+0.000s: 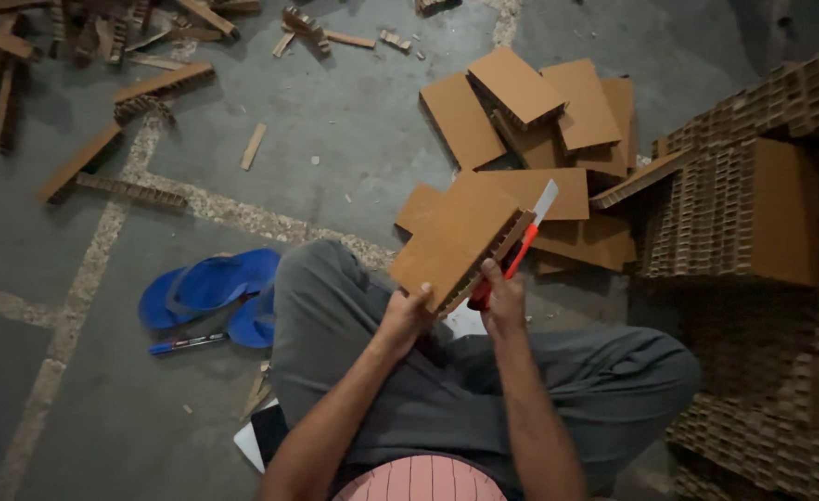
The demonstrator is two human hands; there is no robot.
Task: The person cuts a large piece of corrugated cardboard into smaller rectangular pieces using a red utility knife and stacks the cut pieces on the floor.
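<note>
I sit on the floor with grey trousers, legs crossed. My left hand (404, 318) grips the near edge of a brown honeycomb cardboard block (456, 243), held tilted above my lap. My right hand (502, 301) holds a red utility knife (519, 255), its pale blade reaching up along the block's right edge.
A pile of cut cardboard blocks (539, 121) lies ahead on the concrete floor. Tall stacks of honeycomb board (753, 223) stand to my right. Blue sandals (210, 288) and a pen (185, 344) lie to my left. Offcut strips (131, 93) litter the far left.
</note>
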